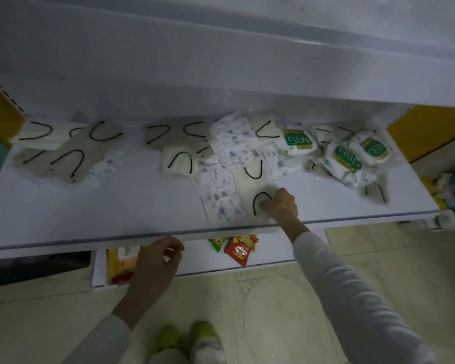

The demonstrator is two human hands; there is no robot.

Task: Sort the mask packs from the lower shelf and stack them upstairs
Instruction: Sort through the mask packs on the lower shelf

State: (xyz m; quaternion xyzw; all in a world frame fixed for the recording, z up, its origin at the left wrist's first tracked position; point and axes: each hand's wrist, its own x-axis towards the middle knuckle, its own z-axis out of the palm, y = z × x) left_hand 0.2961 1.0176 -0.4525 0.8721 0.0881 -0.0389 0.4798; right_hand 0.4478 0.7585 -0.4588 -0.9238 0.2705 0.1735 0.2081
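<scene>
Two grips seen. Right grip pinched cream mask pack at shelf front edge; printed packs just left of it. Left grip hung loosely curled, empty, below shelf edge.

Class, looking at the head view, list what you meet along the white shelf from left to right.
Beige mask pile → second beige mask pile → printed mask packs → cream mask pack held by the right grip → green-labelled packs → lone beige mask.
</scene>
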